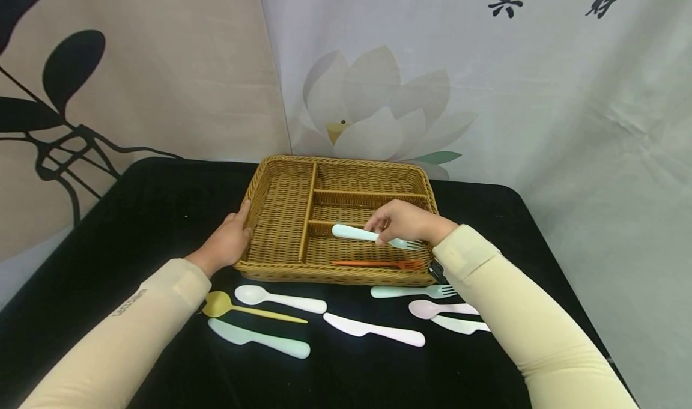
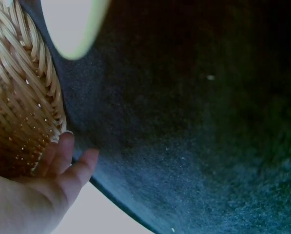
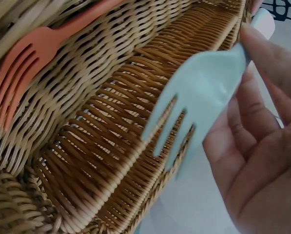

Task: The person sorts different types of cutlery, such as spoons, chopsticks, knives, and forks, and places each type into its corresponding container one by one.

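Note:
In the head view my right hand (image 1: 408,220) pinches a pale mint fork (image 1: 354,233) by its handle, above the front right compartment of a woven basket (image 1: 278,217). Its tines point right; in the right wrist view the fork (image 3: 208,78) hangs clear of the weave. Below it an orange fork (image 1: 367,263) lies inside that compartment. My left hand (image 1: 227,241) rests against the basket's left side, and in the left wrist view its fingers (image 2: 62,156) lie loosely extended along the outer wall.
In front of the basket, on the black cloth (image 1: 162,217), lie a white spoon (image 1: 251,295), a yellow spoon (image 1: 218,304), a green knife (image 1: 259,339), a pinkish-white knife (image 1: 373,330), a mint fork (image 1: 402,292), a pink spoon (image 1: 424,309) and a white knife (image 1: 459,325). Thin dividers (image 1: 309,211) split the basket.

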Demonstrator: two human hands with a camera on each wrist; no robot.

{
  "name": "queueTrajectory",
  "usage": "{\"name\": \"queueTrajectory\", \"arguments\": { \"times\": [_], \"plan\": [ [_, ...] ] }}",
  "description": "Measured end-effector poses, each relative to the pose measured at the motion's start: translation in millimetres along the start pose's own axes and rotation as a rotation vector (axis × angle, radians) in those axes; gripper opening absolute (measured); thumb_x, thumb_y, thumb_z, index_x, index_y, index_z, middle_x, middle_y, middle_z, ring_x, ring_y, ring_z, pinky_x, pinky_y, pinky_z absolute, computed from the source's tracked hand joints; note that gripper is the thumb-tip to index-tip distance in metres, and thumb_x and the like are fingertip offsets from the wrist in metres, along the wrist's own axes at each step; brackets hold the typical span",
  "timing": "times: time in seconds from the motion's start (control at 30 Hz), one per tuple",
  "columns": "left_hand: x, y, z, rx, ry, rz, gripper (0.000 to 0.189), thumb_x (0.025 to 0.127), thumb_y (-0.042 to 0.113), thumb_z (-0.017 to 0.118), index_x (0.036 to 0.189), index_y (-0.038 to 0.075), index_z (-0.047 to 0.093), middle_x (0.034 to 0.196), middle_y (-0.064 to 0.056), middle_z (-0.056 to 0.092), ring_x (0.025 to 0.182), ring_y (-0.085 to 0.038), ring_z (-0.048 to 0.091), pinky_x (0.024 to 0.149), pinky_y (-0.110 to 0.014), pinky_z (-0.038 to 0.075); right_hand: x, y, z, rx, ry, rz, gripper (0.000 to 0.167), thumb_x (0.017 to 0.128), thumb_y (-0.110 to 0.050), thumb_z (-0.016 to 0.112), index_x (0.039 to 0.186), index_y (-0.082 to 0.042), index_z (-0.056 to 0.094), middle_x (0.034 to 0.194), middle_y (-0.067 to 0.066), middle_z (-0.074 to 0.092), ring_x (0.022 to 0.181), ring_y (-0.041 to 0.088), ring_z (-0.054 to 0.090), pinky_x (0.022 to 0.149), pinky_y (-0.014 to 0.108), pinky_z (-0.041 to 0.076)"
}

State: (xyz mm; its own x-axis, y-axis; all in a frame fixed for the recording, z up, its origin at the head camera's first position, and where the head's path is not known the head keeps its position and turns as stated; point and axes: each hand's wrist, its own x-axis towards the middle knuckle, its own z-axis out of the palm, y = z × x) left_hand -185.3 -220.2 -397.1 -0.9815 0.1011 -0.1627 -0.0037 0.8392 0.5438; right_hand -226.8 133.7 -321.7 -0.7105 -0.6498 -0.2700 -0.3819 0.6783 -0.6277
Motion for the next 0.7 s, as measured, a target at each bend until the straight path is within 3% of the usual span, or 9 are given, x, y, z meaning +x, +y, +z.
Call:
{"name": "queueTrajectory", "arguments": {
  "times": [0.53,0.7],
  "plan": [
    [-0.6,0.8,-0.5,-0.012,-0.019,-0.025,0.062,0.103,0.011,0.030,0.153,0.001,-0.005,0.135,-0.034,0.031,0.121,-0.044,0.041,0.104,-0.061,0.032,15.6,6,14,-0.080,-0.106,0.107,0.030,0.083,-0.002,0.073,0.112,-0.006,0.071,0.093,0.004,0.065,0.085,0.015,0.058,0.074,0.029,0.050],
    [1.1,0.5,0.0,-0.013,-0.022,-0.028,0.062,0.104,0.011,0.031,0.153,0.002,-0.005,0.135,-0.034,0.031,0.121,-0.044,0.041,0.103,-0.061,0.033,17.8,6,17,-0.131,-0.130,0.094,0.029,0.082,-0.001,0.074,0.111,-0.005,0.071,0.094,0.004,0.066,0.085,0.015,0.058,0.074,0.028,0.050]
  ]
}}
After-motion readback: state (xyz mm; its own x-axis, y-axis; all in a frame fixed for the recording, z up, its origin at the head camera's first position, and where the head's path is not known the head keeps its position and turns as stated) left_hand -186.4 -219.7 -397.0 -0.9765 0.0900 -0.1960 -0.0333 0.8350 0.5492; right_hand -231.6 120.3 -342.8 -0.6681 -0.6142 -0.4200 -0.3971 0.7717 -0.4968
